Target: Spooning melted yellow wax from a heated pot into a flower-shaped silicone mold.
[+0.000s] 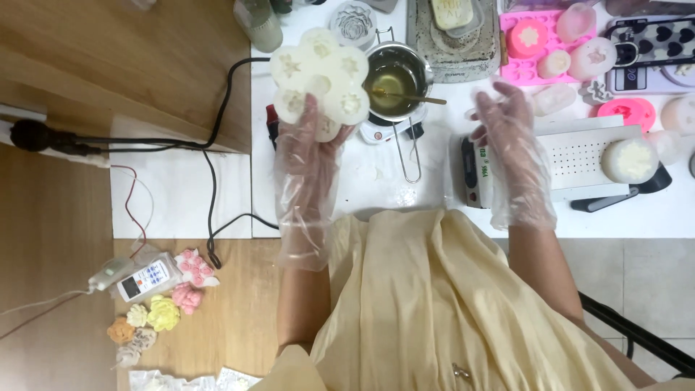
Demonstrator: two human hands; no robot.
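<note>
Head view, listed from left to right. Black power plug [32, 135] with cable on the wooden surface at far left. Lower left: white remote control [147, 279] beside a cluster of small flower-shaped wax pieces [163, 311] in pink, yellow, white and orange.

Left hand [308, 170], in a clear plastic glove, fingers closed on the lower edge of a white flower-shaped silicone mould [320, 72], held above the white worktop [376, 195] just left of the pot. Small metal melting pot [394, 78] of yellowish liquid stands on a small heater, a stick resting across its rim.

Right hand [515, 156], also gloved, fingers spread and released, holding nothing, hovering over the left end of a white perforated device [579, 156]. Pink silicone mould [539, 47] lies behind it. Round white wax piece [630, 159] sits on the device's right end.
</note>
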